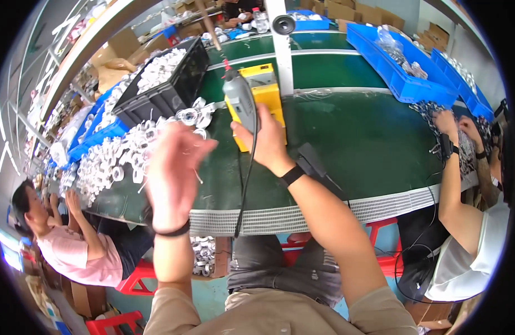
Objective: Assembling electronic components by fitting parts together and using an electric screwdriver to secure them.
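My right hand (268, 139) is closed around a grey corded electric screwdriver (241, 100). Its red tip points away from me, and its black cord runs down over the table's near edge. Just behind the tool stands a yellow box-shaped fixture (271, 95). To the left, my left hand (179, 167) is smeared by motion above the green table, beside a heap of small white round parts (120, 153). Thin wire ends show near its fingers, but whether it holds anything is not clear.
A black crate (162, 86) full of white parts stands at far left, blue bins (402, 70) at far right. A black flat object (316, 164) lies right of my hand. A white post (279, 44) rises behind the fixture. People sit working on both sides.
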### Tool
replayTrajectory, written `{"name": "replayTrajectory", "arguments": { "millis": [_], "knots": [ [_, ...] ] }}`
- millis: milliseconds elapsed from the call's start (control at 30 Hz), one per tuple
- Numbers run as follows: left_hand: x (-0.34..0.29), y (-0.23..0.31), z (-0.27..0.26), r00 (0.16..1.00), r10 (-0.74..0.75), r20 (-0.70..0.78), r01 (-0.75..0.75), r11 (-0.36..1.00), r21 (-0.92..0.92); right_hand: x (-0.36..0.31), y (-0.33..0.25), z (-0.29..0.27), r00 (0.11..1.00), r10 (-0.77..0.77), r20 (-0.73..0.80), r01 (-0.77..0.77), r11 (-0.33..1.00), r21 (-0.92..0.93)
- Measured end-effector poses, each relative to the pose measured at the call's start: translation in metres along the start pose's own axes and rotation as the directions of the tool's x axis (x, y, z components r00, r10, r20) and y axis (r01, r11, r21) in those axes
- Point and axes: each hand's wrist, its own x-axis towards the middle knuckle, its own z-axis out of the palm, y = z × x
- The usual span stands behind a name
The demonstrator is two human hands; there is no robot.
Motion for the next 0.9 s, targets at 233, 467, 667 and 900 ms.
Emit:
{"name": "replayTrajectory", "arguments": {
  "millis": [233,467,667,900],
  "knots": [
    [-0.008,-0.070,-0.051,0.827,-0.518,-0.216,0.417,0.825,-0.381,0.000,-0.006,0.007,0.996,-0.085,0.030,0.086,0.995,-0.046],
    [-0.013,-0.075,-0.043,0.869,-0.495,-0.027,0.472,0.843,-0.258,-0.018,-0.018,-0.022,0.967,-0.253,-0.029,0.241,0.946,-0.217],
    [0.000,-0.085,-0.037,0.839,-0.510,0.189,0.537,0.831,-0.146,-0.031,-0.019,-0.062,0.782,-0.100,0.615,0.145,0.989,-0.025],
    [0.021,-0.080,-0.020,0.770,-0.587,0.251,0.589,0.805,0.075,-0.007,-0.005,-0.077,0.681,0.057,0.730,-0.010,0.998,-0.068]
  ]
}}
